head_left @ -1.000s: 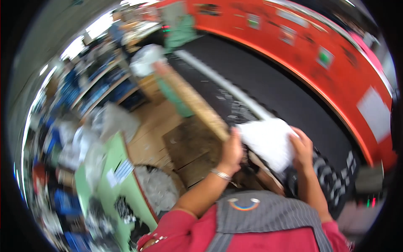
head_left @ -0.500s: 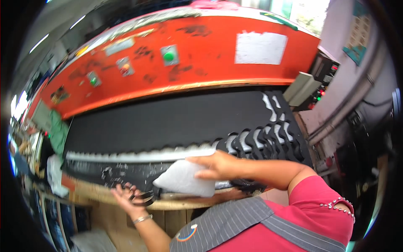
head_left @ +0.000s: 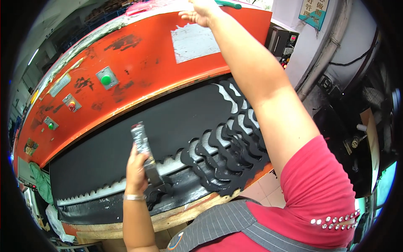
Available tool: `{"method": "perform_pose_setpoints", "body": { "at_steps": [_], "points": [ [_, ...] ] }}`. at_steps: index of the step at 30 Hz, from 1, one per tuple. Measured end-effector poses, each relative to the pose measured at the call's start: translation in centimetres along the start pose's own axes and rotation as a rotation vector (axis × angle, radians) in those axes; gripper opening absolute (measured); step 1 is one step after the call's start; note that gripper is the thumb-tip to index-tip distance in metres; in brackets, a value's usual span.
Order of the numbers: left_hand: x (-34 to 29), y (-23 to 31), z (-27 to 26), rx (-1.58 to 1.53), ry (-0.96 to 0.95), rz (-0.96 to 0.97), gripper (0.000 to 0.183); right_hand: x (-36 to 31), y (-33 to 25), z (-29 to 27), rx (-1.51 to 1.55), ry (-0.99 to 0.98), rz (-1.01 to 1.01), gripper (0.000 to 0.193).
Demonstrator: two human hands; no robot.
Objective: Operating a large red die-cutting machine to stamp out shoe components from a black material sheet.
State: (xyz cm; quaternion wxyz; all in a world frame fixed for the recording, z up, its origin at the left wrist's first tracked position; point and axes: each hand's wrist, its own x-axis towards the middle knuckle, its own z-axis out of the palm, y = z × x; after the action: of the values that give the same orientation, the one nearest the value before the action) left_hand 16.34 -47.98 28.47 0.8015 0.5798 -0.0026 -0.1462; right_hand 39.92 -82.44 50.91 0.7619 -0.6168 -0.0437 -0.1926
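Observation:
My left hand [head_left: 137, 170] is over the black sheet [head_left: 168, 113] and closed around an upright, narrow, silvery-and-dark tool [head_left: 142, 140]. Motion blur keeps me from telling the tool's exact kind. Beside that hand, at the front edge, lie thin black curved strips [head_left: 155, 198]. Stretched far up, my right hand [head_left: 200, 13] is by the top edge of the orange machine [head_left: 142, 50], its fingers apart and nothing visible in them. Wavy black offcuts [head_left: 216, 145] with whitish gaps lie heaped on the right part of the sheet, joined to a scalloped pale strip [head_left: 96, 190].
Green and red push buttons [head_left: 105, 79] sit on the machine's front, near a torn white paper [head_left: 193, 42]. A wooden edge [head_left: 184, 208] borders the work surface towards me. At the right stand a dark control box [head_left: 280, 40] and a wall pipe [head_left: 327, 54].
My right hand has risen to the machine's top, and the white sheet piece it held is out of sight. My left hand, formerly palm up, has lifted and now grips the tool. The view has turned.

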Motion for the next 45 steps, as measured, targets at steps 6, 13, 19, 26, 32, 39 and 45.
{"method": "perform_pose_setpoints", "body": {
  "at_steps": [6,13,19,26,32,39,45],
  "points": [
    [9.8,-5.1,9.9,0.743,-0.165,-0.097,0.078,-10.9,5.3,-7.0,-0.192,-0.104,-0.018,0.047],
    [18.0,-9.8,22.4,1.201,-0.028,0.024,0.082,-21.9,16.6,-18.5,-0.544,-0.093,0.183,0.039],
    [17.8,-13.6,21.1,0.989,0.031,0.288,0.073,-27.2,21.3,-21.7,-0.83,-0.372,-0.151,0.094],
    [12.3,-14.7,18.3,1.316,-0.234,0.474,0.064,-26.4,21.9,-20.5,-1.037,-0.287,-0.154,0.082],
    [13.0,-14.9,18.2,1.371,-0.195,0.404,0.064,-26.7,23.3,-20.7,-0.974,-0.272,-0.148,0.078],
    [13.1,-14.9,18.2,1.393,-0.178,0.407,0.062,-26.5,22.8,-20.6,-0.971,-0.262,-0.129,0.077],
    [12.7,-15.5,18.1,1.439,-0.147,0.405,0.064,-27.0,23.0,-20.4,-0.999,-0.242,-0.14,0.075]
  ]
}}
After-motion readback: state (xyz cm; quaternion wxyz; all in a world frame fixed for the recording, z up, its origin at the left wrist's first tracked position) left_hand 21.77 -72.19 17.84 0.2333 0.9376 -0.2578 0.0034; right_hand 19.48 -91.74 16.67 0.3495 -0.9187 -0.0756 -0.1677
